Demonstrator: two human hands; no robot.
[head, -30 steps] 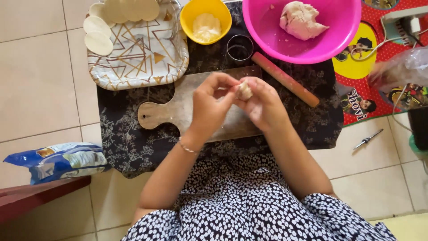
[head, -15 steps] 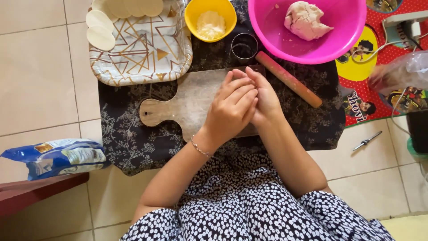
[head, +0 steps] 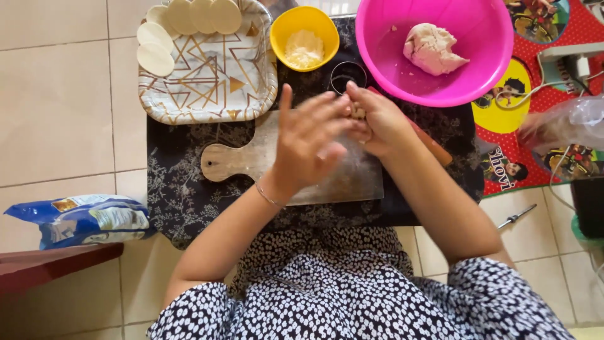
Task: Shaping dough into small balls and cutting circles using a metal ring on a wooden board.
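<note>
A small dough piece [head: 358, 113] is pressed between the left hand [head: 308, 141], fingers spread, and the cupped right hand [head: 380, 123], above the wooden board [head: 251, 160]; rolling into a ball seems underway.

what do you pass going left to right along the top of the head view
round dough discs → patterned tray → yellow bowl → round metal cutter → pink bowl → dough lump

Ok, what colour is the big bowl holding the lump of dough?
Bright pink. The big bowl with the dough lump shows plainly in the head view.
</note>
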